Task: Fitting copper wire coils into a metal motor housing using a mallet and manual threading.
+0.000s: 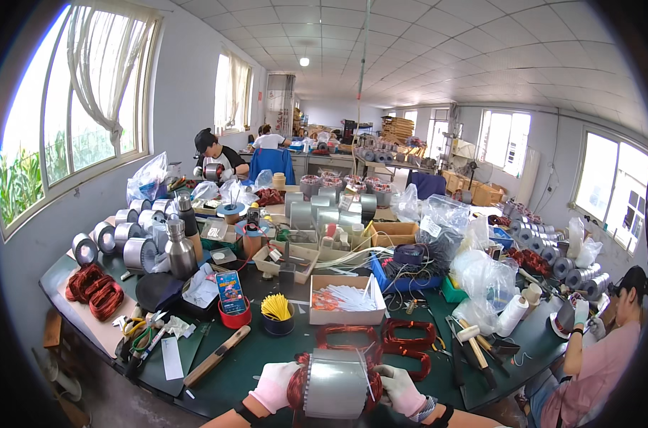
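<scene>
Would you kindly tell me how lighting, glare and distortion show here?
In the head view, the large glass window at left glares white; the smooth grey metal cylinder shows a pale sheen; seams of the white tiled ceiling bend; the picture's corners go black.

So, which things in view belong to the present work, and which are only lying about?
Belong to the work:
wound stator core, between left hand and right hand
copper-wire coils beyond it, probably

Apparently just lying about:
steel bottle
smartphone in red container
</scene>
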{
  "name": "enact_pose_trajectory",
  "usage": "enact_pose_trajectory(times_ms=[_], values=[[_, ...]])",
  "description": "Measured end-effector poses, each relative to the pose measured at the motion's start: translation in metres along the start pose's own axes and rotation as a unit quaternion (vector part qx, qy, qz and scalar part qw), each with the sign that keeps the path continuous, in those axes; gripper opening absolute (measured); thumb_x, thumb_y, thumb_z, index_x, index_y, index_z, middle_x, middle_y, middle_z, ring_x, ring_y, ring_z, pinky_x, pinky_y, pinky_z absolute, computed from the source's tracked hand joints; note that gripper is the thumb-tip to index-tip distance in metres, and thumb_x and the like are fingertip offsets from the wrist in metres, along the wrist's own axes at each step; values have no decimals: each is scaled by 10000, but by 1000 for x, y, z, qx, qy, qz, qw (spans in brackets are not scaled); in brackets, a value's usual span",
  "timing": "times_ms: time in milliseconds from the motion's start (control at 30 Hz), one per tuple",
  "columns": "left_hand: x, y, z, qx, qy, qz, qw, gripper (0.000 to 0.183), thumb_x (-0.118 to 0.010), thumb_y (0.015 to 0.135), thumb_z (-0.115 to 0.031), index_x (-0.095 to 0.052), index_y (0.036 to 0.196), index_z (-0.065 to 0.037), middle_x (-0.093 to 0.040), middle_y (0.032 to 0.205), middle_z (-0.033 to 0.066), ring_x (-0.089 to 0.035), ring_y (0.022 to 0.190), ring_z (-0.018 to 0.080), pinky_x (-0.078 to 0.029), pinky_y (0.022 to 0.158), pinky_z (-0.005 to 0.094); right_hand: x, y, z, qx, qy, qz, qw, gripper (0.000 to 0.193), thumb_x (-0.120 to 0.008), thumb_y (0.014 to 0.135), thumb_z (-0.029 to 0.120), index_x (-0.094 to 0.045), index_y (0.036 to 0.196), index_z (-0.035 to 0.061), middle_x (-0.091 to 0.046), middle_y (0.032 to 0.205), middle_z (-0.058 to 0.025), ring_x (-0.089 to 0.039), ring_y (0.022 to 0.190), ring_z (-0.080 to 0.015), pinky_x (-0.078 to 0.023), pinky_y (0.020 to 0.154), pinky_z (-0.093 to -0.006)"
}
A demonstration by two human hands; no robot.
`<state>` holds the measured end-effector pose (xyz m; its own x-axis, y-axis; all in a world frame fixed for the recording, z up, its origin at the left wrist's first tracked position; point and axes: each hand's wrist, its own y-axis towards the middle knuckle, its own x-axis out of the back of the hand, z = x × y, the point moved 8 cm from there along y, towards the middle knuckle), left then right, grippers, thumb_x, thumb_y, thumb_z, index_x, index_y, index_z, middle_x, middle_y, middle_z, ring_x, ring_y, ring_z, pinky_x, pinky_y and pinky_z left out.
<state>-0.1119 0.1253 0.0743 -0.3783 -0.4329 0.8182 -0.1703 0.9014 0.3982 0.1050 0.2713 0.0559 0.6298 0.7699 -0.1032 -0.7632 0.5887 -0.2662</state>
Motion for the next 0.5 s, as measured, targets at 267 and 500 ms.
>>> enact_pose_trajectory(times_ms=[267,500], values=[[2,1,-3,10,27,-8,1000,222,-731,793,-295,-701,822,-77,-708,810,169,-710,784,380,-560,674,444,-24,-9,27,227,-229,-10,946,405,-733,907,87,-594,1271,-23,-729,959,-117,-704,881,-212,-557,863,-348],[1,1,-6,25,77,35,996,239,-725,795,-331,-714,778,-93,-708,758,172,-711,743,385,-560,645,456,-18,-1,15,256,-368,71,891,465,-760,872,61,-587,1300,4,-738,1093,-139,-724,977,-250,-554,906,-360]])
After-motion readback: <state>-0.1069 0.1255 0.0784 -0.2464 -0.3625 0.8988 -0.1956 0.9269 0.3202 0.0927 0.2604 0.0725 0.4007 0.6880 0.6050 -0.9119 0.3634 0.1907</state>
